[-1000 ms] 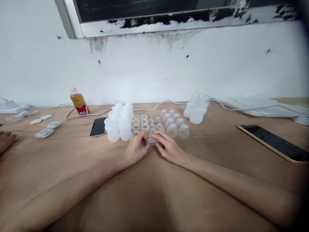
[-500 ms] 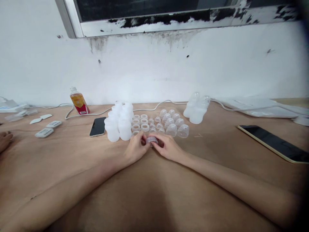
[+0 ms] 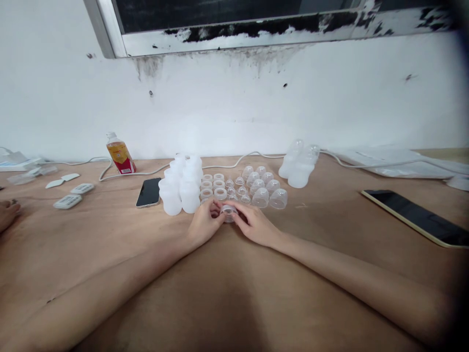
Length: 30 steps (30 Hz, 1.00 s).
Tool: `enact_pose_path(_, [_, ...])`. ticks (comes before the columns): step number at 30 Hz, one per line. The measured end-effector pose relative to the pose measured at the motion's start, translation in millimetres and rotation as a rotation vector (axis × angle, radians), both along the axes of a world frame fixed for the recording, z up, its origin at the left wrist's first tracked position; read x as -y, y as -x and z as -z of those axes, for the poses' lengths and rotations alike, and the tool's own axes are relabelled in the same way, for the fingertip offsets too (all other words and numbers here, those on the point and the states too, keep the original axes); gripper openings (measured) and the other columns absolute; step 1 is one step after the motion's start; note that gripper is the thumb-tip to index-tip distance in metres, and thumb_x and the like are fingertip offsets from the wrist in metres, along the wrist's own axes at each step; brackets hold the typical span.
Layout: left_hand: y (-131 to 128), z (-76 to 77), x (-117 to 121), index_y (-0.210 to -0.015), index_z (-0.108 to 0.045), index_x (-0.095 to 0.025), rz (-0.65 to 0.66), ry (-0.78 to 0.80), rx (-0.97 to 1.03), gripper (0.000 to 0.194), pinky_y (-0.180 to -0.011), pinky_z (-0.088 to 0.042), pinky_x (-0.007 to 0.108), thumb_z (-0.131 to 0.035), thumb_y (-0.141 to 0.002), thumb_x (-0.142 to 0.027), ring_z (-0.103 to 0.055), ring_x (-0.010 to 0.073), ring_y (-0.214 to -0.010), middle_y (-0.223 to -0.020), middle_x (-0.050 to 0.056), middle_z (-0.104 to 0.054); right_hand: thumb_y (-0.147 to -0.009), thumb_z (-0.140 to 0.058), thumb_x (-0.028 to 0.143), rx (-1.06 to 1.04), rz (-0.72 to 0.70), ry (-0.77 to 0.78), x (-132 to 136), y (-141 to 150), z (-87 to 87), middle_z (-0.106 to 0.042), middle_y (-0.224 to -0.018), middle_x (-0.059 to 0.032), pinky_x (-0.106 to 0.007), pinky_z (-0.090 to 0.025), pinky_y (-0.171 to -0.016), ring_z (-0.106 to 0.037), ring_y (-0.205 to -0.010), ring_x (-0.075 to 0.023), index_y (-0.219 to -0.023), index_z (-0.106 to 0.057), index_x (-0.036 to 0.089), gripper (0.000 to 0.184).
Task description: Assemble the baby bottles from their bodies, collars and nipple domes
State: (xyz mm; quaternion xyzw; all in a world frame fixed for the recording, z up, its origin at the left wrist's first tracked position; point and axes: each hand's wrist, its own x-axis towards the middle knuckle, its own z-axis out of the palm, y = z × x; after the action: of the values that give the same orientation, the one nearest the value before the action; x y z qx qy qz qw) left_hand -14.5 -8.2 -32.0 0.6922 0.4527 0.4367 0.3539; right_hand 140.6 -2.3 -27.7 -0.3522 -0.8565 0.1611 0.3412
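Between my fingertips is a translucent bottle collar ring (image 3: 229, 213), held low over the table. My left hand (image 3: 205, 221) grips it from the left, and my right hand (image 3: 255, 224) from the right. Whether a nipple sits inside the ring I cannot tell. Just beyond my hands stand rows of loose collar rings (image 3: 220, 193), clear bottle nipples (image 3: 241, 190) and clear dome caps (image 3: 260, 197). White bottle bodies (image 3: 189, 196) are grouped to the left of the rings. Farther back on the right are several capped bottles (image 3: 298, 175).
A phone (image 3: 148, 192) lies left of the bottle bodies, and a larger phone (image 3: 414, 217) at the right. A drink bottle (image 3: 121, 155) stands by a white cable (image 3: 252, 153) along the wall. Another person's hand (image 3: 9, 213) rests at the left edge, near small white devices (image 3: 68, 201).
The ring has turned in my fingers, from tilted to more level, with its upper rim now showing. My hands have shifted slightly around it.
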Motion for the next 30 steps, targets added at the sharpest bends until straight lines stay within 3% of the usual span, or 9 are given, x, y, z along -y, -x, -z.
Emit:
enact_pose_path(6, [0,-2.5,5,-0.079,-0.044,-0.018,0.0,-0.093,-0.081,0.007,-0.059,-0.044,0.021,-0.048,-0.073,-0.02,-0.055,0.0099,-0.059,-0.061,-0.003,-0.056,-0.079,-0.04,0.017,-0.028,0.059,0.009,-1,-2,3.0,-0.064,-0.097,-0.0052,-0.028,-0.046,-0.068,-0.06,-0.071,-0.0143,-0.112,-0.053,0.019,0.035])
enact_pose_path(11, [1,-0.1,5,-0.081,-0.045,-0.02,-0.036,-0.164,-0.23,0.007,-0.053,-0.039,0.02,-0.046,-0.075,-0.025,-0.054,0.0113,-0.058,-0.062,-0.004,-0.057,-0.079,-0.04,0.017,-0.037,0.091,0.04,-2,-1,2.6,-0.066,-0.087,-0.0037,-0.026,-0.046,-0.063,-0.058,-0.069,-0.014,-0.106,-0.057,0.018,0.032])
enact_pose_path(16, [2,0.0,5,-0.08,-0.045,-0.021,-0.076,-0.216,-0.343,0.005,-0.051,-0.036,0.02,-0.042,-0.078,-0.024,-0.05,0.0112,-0.055,-0.058,-0.005,-0.053,-0.083,-0.039,0.022,-0.025,0.025,0.019,1,-1,0.3,-0.064,-0.095,-0.005,-0.028,-0.045,-0.067,-0.059,-0.072,-0.0138,-0.111,-0.053,0.018,0.032])
enact_pose_path(20, [0,-3.8,14,-0.089,-0.045,-0.021,-0.13,-0.256,-0.526,0.013,-0.055,-0.038,0.023,-0.037,-0.082,-0.028,-0.054,0.0139,-0.063,-0.07,0.0,-0.058,-0.085,-0.037,0.031,-0.107,-0.021,0.13,2,-4,-0.2,-0.065,-0.084,-0.0035,-0.028,-0.047,-0.06,-0.057,-0.056,-0.0114,-0.112,-0.052,0.021,0.032])
enact_pose_path(22, [0,-12.6,20,-0.098,-0.045,-0.02,-0.165,-0.332,-0.659,0.022,-0.061,-0.039,0.026,-0.034,-0.084,-0.034,-0.055,0.0177,-0.076,-0.084,0.004,-0.06,-0.084,-0.038,0.033,-0.189,-0.053,0.237,0,-5,-0.1,-0.064,-0.083,-0.0032,-0.026,-0.048,-0.053,-0.057,-0.055,-0.0109,-0.112,-0.051,0.023,0.033])
enact_pose_path(25, [8,-37.9,24,-0.109,-0.04,-0.016,-0.248,-0.552,-0.796,0.04,-0.078,-0.037,0.034,-0.036,-0.081,-0.044,-0.045,0.0242,-0.1,-0.11,0.011,-0.05,-0.082,-0.041,0.036,-0.348,-0.074,0.38,-3,-5,-0.3,-0.061,-0.089,-0.0049,-0.023,-0.048,-0.046,-0.059,-0.064,-0.0126,-0.111,-0.05,0.023,0.033])
enact_pose_path(28, [29,-66.1,16,-0.112,-0.04,-0.014,-0.393,-0.68,-0.964,0.046,-0.085,-0.029,0.042,-0.045,-0.077,-0.044,-0.037,0.0305,-0.106,-0.116,0.014,-0.045,-0.08,-0.045,0.036,-0.503,-0.099,0.462,-6,-4,-0.5,-0.058,-0.096,-0.0065,-0.026,-0.051,-0.051,-0.06,-0.079,-0.016,-0.111,-0.047,0.023,0.033])
enact_pose_path(30, [46,-77.4,7,-0.112,-0.042,-0.013,-0.402,-0.693,-1.104,0.051,-0.086,-0.026,0.046,-0.053,-0.072,-0.043,-0.034,0.0346,-0.108,-0.118,0.015,-0.043,-0.078,-0.047,0.035,-0.577,-0.112,0.498,-7,-4,-0.3,-0.057,-0.097,-0.0064,-0.028,-0.052,-0.057,-0.059,-0.086,-0.0176,-0.108,-0.044,0.024,0.032])
